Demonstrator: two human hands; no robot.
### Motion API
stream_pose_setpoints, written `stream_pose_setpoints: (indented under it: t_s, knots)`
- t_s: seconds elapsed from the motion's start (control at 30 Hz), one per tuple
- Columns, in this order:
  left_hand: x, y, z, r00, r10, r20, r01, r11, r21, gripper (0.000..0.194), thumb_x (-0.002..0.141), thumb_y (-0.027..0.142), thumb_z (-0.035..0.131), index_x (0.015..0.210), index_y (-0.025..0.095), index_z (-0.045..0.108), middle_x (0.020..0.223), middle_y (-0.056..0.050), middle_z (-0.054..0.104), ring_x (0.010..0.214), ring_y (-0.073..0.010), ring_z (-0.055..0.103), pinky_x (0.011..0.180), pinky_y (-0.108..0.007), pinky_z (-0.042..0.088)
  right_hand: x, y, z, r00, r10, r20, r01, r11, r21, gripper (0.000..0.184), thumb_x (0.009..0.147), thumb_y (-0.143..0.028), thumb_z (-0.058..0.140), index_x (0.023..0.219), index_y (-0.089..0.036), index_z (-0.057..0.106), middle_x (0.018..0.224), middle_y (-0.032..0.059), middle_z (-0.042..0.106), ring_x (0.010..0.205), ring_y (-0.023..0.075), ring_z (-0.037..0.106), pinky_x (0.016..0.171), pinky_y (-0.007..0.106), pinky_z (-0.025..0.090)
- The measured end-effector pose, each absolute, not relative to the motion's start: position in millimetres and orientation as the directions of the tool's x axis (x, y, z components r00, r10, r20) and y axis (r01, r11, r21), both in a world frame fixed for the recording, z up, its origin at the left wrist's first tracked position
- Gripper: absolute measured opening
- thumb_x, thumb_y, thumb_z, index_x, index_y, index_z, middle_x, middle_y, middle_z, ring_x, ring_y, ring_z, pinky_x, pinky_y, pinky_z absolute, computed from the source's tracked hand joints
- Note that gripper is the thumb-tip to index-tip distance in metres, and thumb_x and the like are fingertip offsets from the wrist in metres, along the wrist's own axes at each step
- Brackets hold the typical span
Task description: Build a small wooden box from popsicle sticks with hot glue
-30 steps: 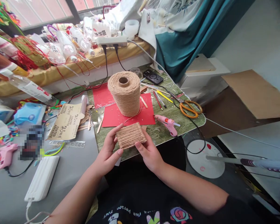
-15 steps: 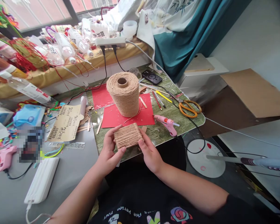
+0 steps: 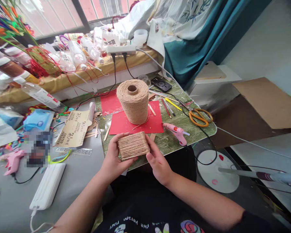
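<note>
Between my two hands is a small box-shaped block wrapped in twine (image 3: 134, 145), its rows running lengthwise. My left hand (image 3: 117, 157) grips its left end, thumb along the lower edge and fingers behind. At the right end, my right hand (image 3: 159, 163) holds it with the fingers behind and the thumb near the corner. Just beyond stands a large spool of jute twine (image 3: 133, 103) on red paper (image 3: 157, 111), a loose strand trailing at its foot. A pink glue gun (image 3: 177, 132) lies to the right of the block.
Orange-handled scissors (image 3: 200, 117), a yellow pen (image 3: 172, 104) and a black phone (image 3: 161, 84) lie on the green table (image 3: 145, 159). Leftward are sandpaper (image 3: 72, 129), wooden sticks (image 3: 93, 129), a white power strip (image 3: 48, 186) and another pink glue gun (image 3: 14, 161). Bottles crowd the sill.
The block has tilted slightly in my hands, showing more of its right end. My right thumb has shifted a little at that end. The whole view has moved slightly.
</note>
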State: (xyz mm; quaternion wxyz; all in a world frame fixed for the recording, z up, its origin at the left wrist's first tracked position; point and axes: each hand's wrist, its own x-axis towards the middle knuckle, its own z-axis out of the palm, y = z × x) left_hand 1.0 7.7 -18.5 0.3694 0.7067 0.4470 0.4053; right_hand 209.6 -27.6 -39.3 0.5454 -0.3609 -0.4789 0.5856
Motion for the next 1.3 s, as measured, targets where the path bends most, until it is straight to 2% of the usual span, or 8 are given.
stream_pose_setpoints:
  t_s: [0.2,0.3,0.47,0.8,0.93,1.07,1.2,1.3]
  knots:
    - [-34.2,29.4,-32.9,0.343,0.688,0.640,0.595,-0.686,0.418,0.077,0.079,0.017,0.086,0.143,0.028,0.044,0.144,-0.015,0.059,0.148,-0.0369,0.050,0.125,-0.070,0.036,222.8,-19.8,-44.3,0.110,0.993,0.046,-0.167,0.064,-0.984,0.037,0.107,-0.052,0.055,0.122,-0.026,0.076,0.120,0.0096,0.079,0.115,0.0263,0.073,0.109,0.046,0.057]
    - [-48.8,35.0,-42.7,0.451,0.633,0.629,0.665,-0.708,0.236,0.069,0.084,0.011,0.078,0.141,0.027,0.044,0.146,-0.016,0.059,0.152,-0.0370,0.046,0.126,-0.073,0.032,225.8,-17.1,-45.0,0.064,0.998,-0.029,-0.141,-0.020,-0.990,0.029,0.101,-0.050,0.067,0.100,-0.025,0.082,0.084,0.0053,0.080,0.083,0.0219,0.077,0.087,0.040,0.065]
    - [-51.9,29.3,-56.1,0.507,0.647,0.569,0.710,-0.688,0.151,0.058,0.088,0.010,0.072,0.138,0.026,0.049,0.147,-0.016,0.061,0.150,-0.0352,0.049,0.127,-0.069,0.033,225.4,-16.4,-54.0,-0.035,0.994,-0.108,-0.242,-0.113,-0.964,0.026,0.089,-0.047,0.082,0.099,-0.022,0.082,0.086,0.0063,0.081,0.076,0.0201,0.075,0.077,0.036,0.064]
    - [-70.6,2.5,-32.6,0.409,0.775,0.482,0.716,-0.600,0.357,0.068,0.090,0.040,0.080,0.147,0.021,0.048,0.149,-0.019,0.060,0.145,-0.0361,0.052,0.124,-0.063,0.038,232.4,-3.7,-83.6,-0.072,0.987,-0.147,-0.310,-0.162,-0.937,0.035,0.103,-0.054,0.061,0.086,-0.023,0.060,0.072,-0.0005,0.062,0.061,0.0146,0.054,0.056,0.026,0.046]
    - [-96.3,27.7,-25.0,0.022,0.784,0.620,0.703,-0.453,0.549,0.013,0.097,0.028,0.073,0.107,0.023,0.068,0.115,-0.008,0.074,0.117,-0.0257,0.069,0.107,-0.049,0.054,232.5,-2.4,-88.7,-0.076,0.990,-0.120,-0.295,-0.137,-0.946,0.032,0.100,-0.054,0.066,0.090,-0.023,0.067,0.070,-0.0006,0.063,0.060,0.0138,0.055,0.054,0.025,0.045]
    - [-110.0,50.9,-36.0,-0.153,0.750,0.644,0.636,-0.424,0.645,0.015,0.095,0.029,0.076,0.086,0.021,0.068,0.088,-0.005,0.075,0.086,-0.0204,0.072,0.083,-0.038,0.058,233.6,-2.9,-87.0,-0.148,0.982,-0.114,-0.163,-0.138,-0.977,0.028,0.090,-0.050,0.080,0.096,-0.022,0.079,0.081,0.0046,0.074,0.067,0.0162,0.064,0.055,0.026,0.050]
    - [-105.4,40.4,-36.8,-0.103,0.783,0.613,0.617,-0.433,0.657,0.018,0.091,0.032,0.082,0.083,0.021,0.069,0.085,-0.004,0.076,0.084,-0.0195,0.072,0.082,-0.036,0.057,234.9,-7.5,-83.8,-0.166,0.985,-0.053,-0.080,-0.067,-0.995,0.024,0.084,-0.045,0.087,0.089,-0.023,0.080,0.083,0.0049,0.075,0.067,0.0166,0.066,0.060,0.029,0.055]
    - [-95.0,15.6,-25.3,0.281,0.799,0.531,0.533,-0.590,0.606,0.009,0.095,0.028,0.077,0.092,0.023,0.071,0.090,-0.003,0.078,0.088,-0.0187,0.072,0.085,-0.035,0.057,235.8,-10.0,-86.5,-0.158,0.985,-0.074,-0.130,-0.095,-0.987,0.024,0.093,-0.047,0.079,0.092,-0.024,0.076,0.082,0.0032,0.073,0.068,0.0158,0.065,0.061,0.028,0.054]
